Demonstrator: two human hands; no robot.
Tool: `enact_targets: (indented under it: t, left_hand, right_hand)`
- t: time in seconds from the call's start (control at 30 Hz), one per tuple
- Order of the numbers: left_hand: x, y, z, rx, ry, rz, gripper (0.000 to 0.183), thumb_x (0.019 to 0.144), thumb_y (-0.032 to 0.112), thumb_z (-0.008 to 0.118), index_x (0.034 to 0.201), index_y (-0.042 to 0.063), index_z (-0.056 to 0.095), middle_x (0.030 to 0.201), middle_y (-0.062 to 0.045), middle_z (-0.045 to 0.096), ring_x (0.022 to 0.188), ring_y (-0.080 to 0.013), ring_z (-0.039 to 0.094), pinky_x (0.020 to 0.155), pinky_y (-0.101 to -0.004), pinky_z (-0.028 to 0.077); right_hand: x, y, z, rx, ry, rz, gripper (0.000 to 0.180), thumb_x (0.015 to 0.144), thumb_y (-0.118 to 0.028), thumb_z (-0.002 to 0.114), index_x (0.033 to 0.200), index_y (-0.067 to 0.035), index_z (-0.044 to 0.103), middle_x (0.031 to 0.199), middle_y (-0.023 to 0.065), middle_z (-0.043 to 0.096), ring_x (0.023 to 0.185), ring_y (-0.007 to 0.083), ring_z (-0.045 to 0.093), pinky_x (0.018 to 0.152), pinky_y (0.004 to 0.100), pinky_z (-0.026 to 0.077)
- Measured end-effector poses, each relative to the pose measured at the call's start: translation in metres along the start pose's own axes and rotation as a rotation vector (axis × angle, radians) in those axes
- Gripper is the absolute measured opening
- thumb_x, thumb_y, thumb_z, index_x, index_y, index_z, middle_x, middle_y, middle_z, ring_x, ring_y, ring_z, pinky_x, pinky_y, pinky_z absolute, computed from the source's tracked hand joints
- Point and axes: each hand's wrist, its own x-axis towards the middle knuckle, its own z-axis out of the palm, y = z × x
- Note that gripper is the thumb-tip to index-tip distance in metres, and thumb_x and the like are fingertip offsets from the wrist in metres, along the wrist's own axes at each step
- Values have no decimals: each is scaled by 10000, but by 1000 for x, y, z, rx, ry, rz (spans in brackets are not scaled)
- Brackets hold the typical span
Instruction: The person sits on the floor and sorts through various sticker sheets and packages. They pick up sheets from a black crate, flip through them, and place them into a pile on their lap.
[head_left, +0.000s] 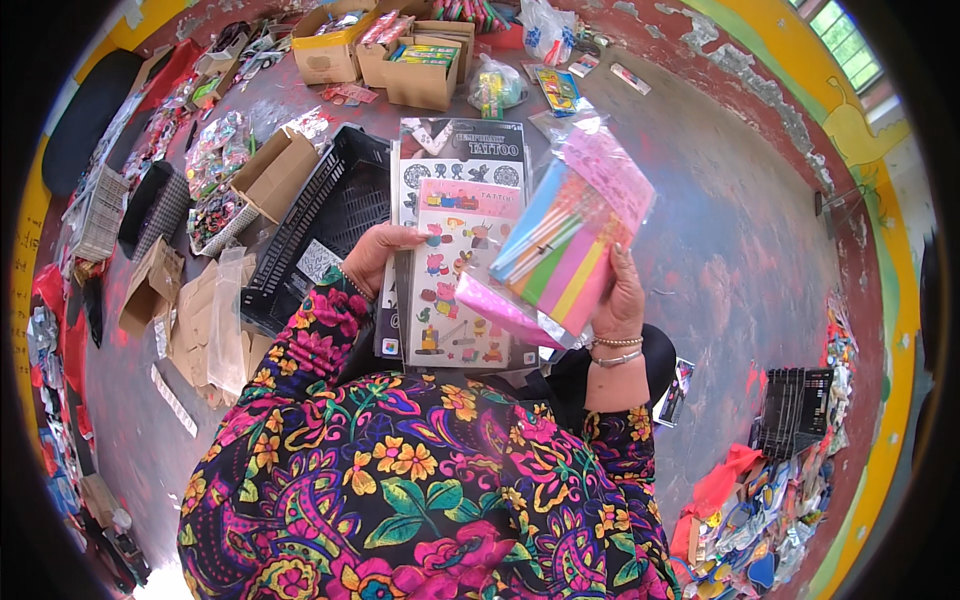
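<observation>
My left hand (384, 255) grips a stack of temporary tattoo sheets by its left edge. On top lies a smaller sheet of cartoon pig tattoos (450, 300) with a pink header. Behind it shows a larger black-and-white tattoo sheet (461, 142). My right hand (621, 296) holds clear plastic packets by their right side. One is a packet of coloured strips and white sticks (559, 240), tilted over the right edge of the stack. A pink packet (502, 309) pokes out below it and overlaps the cartoon sheet.
A black plastic crate (330, 195) stands just left of the stack, with a patterned sheet (319, 260) inside. Cardboard boxes (420, 75) and plastic bags (499, 86) stand ahead. Flattened cardboard (199, 330) lies left. Another black crate (795, 412) and piled goods (750, 540) line the right wall.
</observation>
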Motion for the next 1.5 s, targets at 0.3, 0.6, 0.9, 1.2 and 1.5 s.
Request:
enact_targets:
  t: [0.3,0.6,0.9,1.2,1.5]
  left_hand:
    - [2,-24,6,259,236,448,454,785,85,596,1168,-25,379,1037,-138,561,885,-181,594,765,-290,504]
    - [4,-7,12,102,146,145,388,775,40,599,1130,-37,462,1024,-147,582,869,-204,608,770,-319,508]
    - [3,-9,0,83,192,171,379,774,51,572,1124,-51,472,1018,-169,585,876,-246,610,793,-380,510]
    - [27,66,-33,-151,135,616,427,873,163,447,1243,-36,365,1195,-195,491,1048,-300,528,907,-443,431]
    - [144,111,23,-332,-60,787,326,782,54,570,1092,-26,508,1091,-164,568,1000,-292,554,907,-437,426]
  right_hand:
    - [-1,24,8,-79,116,64,194,853,-84,526,1034,-14,529,997,72,600,893,169,592,798,301,486]
    - [6,22,-8,-336,11,173,164,832,-108,581,965,-14,557,907,59,621,795,118,596,706,246,483]
    - [23,-56,0,-265,162,-188,158,851,-168,559,915,-25,572,896,59,604,805,131,585,725,267,480]
    - [80,-149,-83,-349,476,-414,104,838,-61,503,942,-58,510,861,49,569,758,177,581,668,324,485]
    - [117,-3,-168,-268,851,129,54,820,-73,519,779,-94,492,637,-2,492,449,96,428,328,200,290]
